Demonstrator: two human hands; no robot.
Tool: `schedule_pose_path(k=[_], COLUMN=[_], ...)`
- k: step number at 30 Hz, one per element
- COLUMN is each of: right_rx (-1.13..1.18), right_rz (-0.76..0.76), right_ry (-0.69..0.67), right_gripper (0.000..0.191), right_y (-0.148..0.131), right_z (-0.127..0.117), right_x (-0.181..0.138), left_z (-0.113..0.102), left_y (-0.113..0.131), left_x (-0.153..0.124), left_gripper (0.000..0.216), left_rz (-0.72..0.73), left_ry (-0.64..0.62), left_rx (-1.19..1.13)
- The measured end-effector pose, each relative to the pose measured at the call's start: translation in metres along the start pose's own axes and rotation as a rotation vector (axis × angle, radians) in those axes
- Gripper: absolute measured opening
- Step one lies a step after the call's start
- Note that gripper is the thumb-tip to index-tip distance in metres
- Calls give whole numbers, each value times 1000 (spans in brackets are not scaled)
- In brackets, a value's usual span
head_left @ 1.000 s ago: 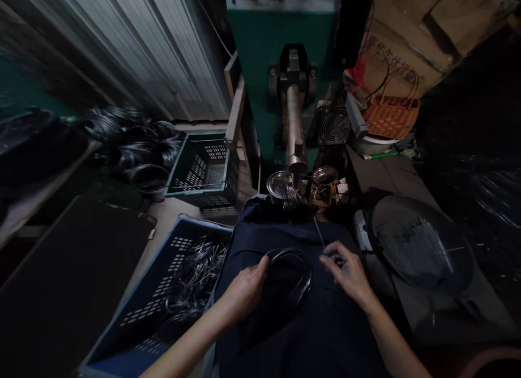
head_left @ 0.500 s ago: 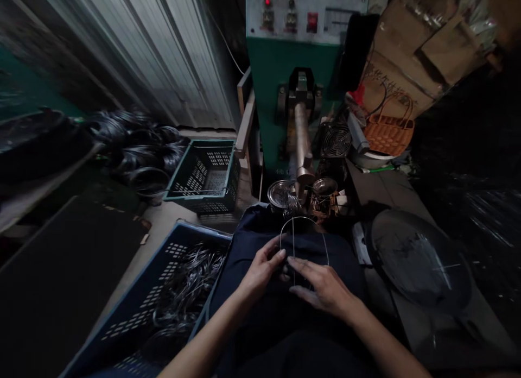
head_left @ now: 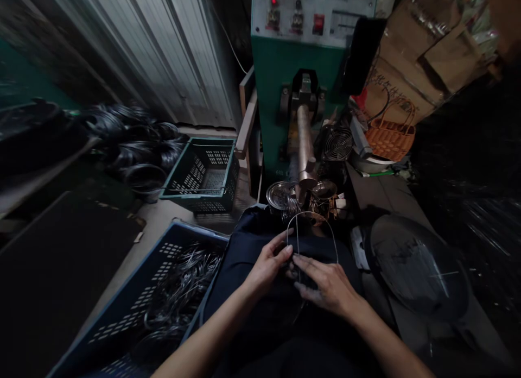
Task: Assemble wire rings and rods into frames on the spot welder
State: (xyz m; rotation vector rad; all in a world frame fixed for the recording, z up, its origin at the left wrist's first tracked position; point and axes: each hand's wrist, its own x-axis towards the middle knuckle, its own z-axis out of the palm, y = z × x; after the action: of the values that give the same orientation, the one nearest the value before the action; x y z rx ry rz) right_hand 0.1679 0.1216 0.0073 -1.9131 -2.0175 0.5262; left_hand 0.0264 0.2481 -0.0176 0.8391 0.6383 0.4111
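Observation:
Over my lap, a thin metal wire hoop [head_left: 312, 212] stands upright, arched at the top, with a straight wire [head_left: 297, 238] running down inside it. My left hand [head_left: 265, 268] pinches its left side between thumb and fingers. From the right, my right hand [head_left: 330, 287] reaches across the hoop's lower part, fingers bent and closed around the wire near my left fingertips. The hoop's lower end is mostly hidden by my hands and lost against the dark cloth [head_left: 240, 258] on my lap.
Ahead stands a green machine [head_left: 268, 63] with a metal arm [head_left: 304, 142]. To the left are a blue crate [head_left: 142, 291] of wire pieces, a green crate [head_left: 193, 196] and black wire coils [head_left: 142, 123]. A dark round pan-like disc [head_left: 419, 269] lies right, near a wicker basket [head_left: 391, 139].
The whole view has shifted slightly. Both hands and the wire hoop sit a little further right in the picture, with the grip nearly the same.

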Motion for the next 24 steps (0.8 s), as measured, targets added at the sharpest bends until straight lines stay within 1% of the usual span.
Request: schedule_pose_path(k=[4, 10, 18, 24], right_rx=[-29, -71, -43, -32], right_rz=[-26, -40, -5, -24], right_ry=[57, 90, 54, 36], right_gripper=[58, 59, 61, 61], right_y=[4, 7, 7, 8], right_z=[-1, 0, -9, -17], right_x=[0, -1, 2, 4], left_z=[4, 5, 11, 13], left_y=[2, -1, 2, 5], left_x=[3, 7, 8, 10], left_gripper=[68, 67, 66, 70], left_rz=[17, 34, 29, 47], left_ry=[-1, -4, -25, 9], left_rx=[-6, -23, -36, -28])
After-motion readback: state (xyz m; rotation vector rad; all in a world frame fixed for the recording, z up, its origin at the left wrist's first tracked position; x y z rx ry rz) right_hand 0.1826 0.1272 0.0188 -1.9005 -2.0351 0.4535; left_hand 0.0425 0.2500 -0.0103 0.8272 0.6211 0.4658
